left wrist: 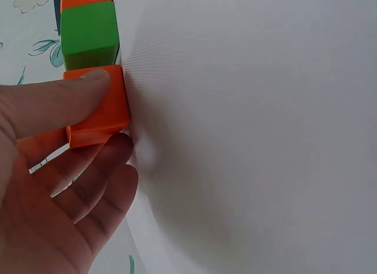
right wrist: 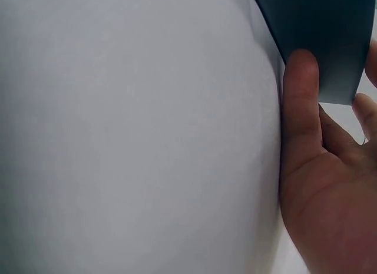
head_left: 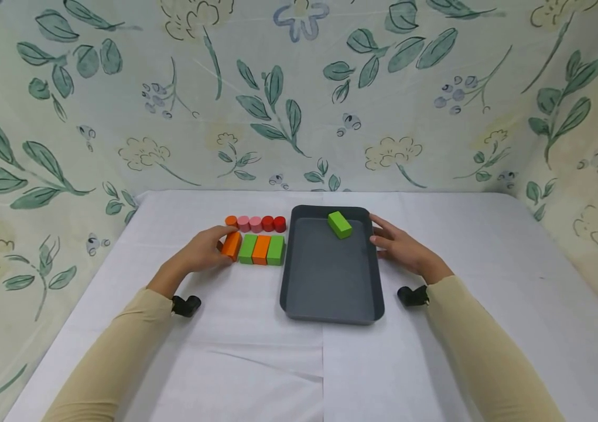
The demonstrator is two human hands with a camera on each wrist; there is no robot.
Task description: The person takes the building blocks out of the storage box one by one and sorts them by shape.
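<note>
A dark grey tray (head_left: 330, 305) lies on the white table with a green block (head_left: 339, 225) in its far corner. Left of the tray stands a row of blocks: an orange block (head_left: 231, 245), a green one (head_left: 248, 249), another orange one (head_left: 261, 249) and another green one (head_left: 276, 249). My left hand (head_left: 205, 251) pinches the leftmost orange block (left wrist: 100, 112), thumb on top and fingers underneath. My right hand (head_left: 400, 246) rests with straight fingers against the tray's right wall (right wrist: 318, 44).
Behind the block row sits a line of short cylinders (head_left: 255, 223), orange, pink and red. A leaf-and-flower patterned cloth (head_left: 299, 94) walls in the table at the back and both sides. White cloth (head_left: 256, 363) covers the tabletop toward me.
</note>
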